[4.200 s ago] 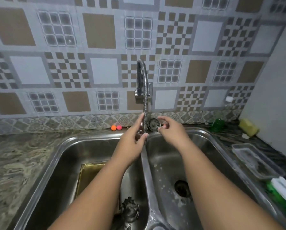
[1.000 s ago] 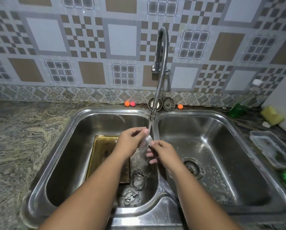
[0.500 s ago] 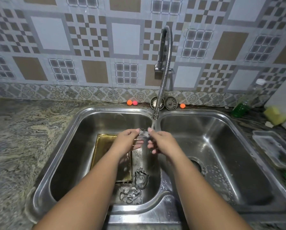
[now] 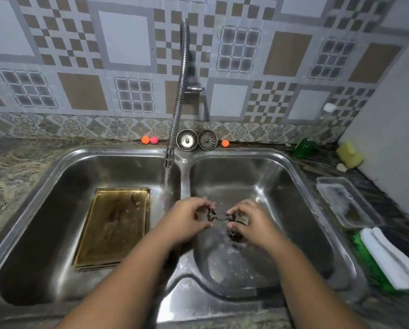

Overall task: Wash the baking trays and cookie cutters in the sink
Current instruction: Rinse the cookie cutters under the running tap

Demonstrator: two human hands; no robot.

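A small metal cookie cutter [image 4: 216,216] is held over the right sink basin [image 4: 293,186], just above the drain [image 4: 235,235]. My left hand [image 4: 187,218] pinches its left end and my right hand [image 4: 247,222] pinches its right end. A gold baking tray [image 4: 114,224] lies flat in the left basin [image 4: 56,186]. The flexible tap hose [image 4: 181,91] hangs over the divider, and water runs from its nozzle [image 4: 168,160] into the left basin. My left forearm hides the other cutters in the left basin.
Two sink strainers [image 4: 196,139] and small coloured balls [image 4: 149,140] sit behind the sink. On the right counter are a green soap bottle [image 4: 305,143], a yellow sponge [image 4: 349,154], a clear plastic container [image 4: 346,203] and a white cloth [image 4: 388,257] on a green item.
Both hands have moved from under the water stream by the divider to the right basin, carrying the cutter. The view has shifted.
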